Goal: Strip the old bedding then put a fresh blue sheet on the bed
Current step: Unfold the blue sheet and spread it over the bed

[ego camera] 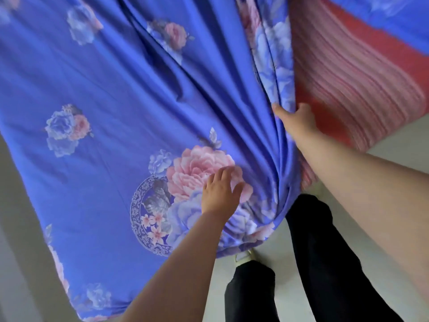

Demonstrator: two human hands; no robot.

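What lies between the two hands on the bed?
Gathered folds of the blue sheet run between the left hand and right hand, per the head view.
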